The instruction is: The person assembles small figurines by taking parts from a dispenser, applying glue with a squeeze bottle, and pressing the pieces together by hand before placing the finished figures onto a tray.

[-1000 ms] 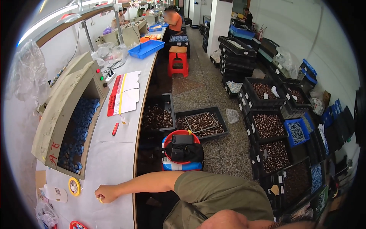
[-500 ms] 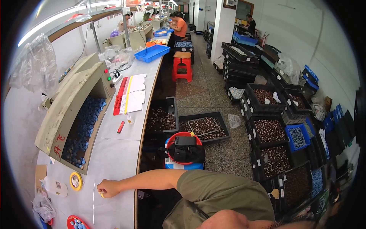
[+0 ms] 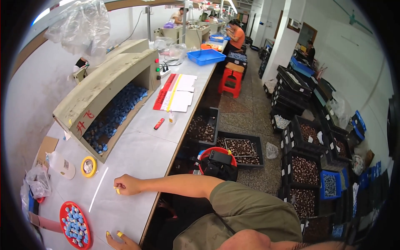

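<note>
My right hand [image 3: 128, 185] is a fist resting on the grey tabletop, yellow tape on one finger. Whatever its curled fingers may hold is hidden. Beside it lies a thin white strip [image 3: 98, 189]. At the lower edge my left hand [image 3: 121, 241] shows partly, its fingers apart with yellow-wrapped tips; nothing shows between them. Left of that hand is a red basket [image 3: 86, 225] of small blue and pale pieces [image 3: 74, 225]. A yellow tape roll [image 3: 88, 166] lies beyond the strip.
A beige hooded box [image 3: 104, 91] holds many blue pieces. On the table are a white bottle [image 3: 61, 166], a red marker-like object [image 3: 158, 123] and cardboard pieces [image 3: 183, 98]. Black crates [image 3: 304, 166] line the aisle at right. A red stool [image 3: 230, 81] and seated people stand farther off.
The view has shifted and tilted, bringing more of the red basket into sight. My left hand has come into view at the lower edge. My right hand remains a fist on the table.
</note>
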`<state>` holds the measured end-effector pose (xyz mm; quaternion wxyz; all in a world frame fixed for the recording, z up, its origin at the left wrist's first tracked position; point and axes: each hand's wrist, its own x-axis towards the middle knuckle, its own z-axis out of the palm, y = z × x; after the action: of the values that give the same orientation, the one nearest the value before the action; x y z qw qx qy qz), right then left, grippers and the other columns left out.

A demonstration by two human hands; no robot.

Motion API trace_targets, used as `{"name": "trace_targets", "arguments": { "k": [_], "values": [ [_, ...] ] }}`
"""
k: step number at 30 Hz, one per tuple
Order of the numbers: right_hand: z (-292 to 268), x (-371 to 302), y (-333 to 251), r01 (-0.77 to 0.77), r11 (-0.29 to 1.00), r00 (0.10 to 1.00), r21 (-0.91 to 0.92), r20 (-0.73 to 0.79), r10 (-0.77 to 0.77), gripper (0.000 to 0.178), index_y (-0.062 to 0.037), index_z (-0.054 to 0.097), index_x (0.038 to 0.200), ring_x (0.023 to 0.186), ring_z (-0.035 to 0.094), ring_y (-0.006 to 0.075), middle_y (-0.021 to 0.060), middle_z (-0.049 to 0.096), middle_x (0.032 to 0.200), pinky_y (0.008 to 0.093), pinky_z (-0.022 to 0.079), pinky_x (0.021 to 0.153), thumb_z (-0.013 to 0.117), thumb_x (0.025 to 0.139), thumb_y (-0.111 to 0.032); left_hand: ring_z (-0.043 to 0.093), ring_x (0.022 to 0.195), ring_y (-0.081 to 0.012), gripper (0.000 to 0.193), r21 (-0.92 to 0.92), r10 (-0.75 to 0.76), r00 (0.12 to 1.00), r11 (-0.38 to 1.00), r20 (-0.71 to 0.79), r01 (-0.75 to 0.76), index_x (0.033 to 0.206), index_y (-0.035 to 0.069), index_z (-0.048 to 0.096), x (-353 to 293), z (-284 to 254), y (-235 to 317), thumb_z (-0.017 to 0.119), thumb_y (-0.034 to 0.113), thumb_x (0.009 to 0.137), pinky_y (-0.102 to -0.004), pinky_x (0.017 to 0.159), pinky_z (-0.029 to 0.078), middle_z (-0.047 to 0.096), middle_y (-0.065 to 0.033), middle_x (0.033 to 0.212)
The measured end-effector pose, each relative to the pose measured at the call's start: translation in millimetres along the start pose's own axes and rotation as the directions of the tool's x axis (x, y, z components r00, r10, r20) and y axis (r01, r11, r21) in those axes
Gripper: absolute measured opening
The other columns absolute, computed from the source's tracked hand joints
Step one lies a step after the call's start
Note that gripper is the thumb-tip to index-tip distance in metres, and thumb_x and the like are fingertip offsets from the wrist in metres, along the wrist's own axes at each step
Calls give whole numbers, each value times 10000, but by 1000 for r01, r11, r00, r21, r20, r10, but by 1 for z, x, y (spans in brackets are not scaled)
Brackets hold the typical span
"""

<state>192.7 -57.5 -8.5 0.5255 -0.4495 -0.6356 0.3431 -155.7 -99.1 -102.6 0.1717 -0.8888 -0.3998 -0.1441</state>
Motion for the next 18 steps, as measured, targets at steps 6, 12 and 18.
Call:
{"name": "trace_targets", "arguments": {
  "k": [6, 12, 18],
  "values": [
    [-4, -6, -6, -57, 996, 998, 72, 38, 54, 189, 33, 580, 893, 590, 454, 80, 28, 521, 632, 258, 401, 553, 638, 797, -119, 406, 1266, -312, 469, 309, 17, 861, 929, 508, -201, 1235, 75, 532, -45, 66, -47, 427, 389, 903, -625, 1043, 231, 519, -148, 1281],
    [-16, -11, -10, -105, 994, 991, -14, 77, 106, 211, 11, 589, 901, 583, 493, 121, 41, 555, 643, 283, 424, 570, 652, 810, -169, 381, 1285, -329, 533, 291, -64, 873, 952, 484, -92, 1284, 84, 501, -28, 56, -26, 404, 443, 902, -626, 1046, 216, 507, -157, 1292],
    [-3, -7, -21, -90, 988, 989, -128, 104, 103, 204, -25, 607, 890, 614, 571, 237, 89, 609, 675, 348, 453, 596, 646, 780, -192, 358, 1308, -341, 546, 311, -74, 850, 944, 522, -108, 1298, 120, 491, -76, 77, -60, 380, 483, 905, -626, 1055, 194, 486, -163, 1318]
  ]
}}
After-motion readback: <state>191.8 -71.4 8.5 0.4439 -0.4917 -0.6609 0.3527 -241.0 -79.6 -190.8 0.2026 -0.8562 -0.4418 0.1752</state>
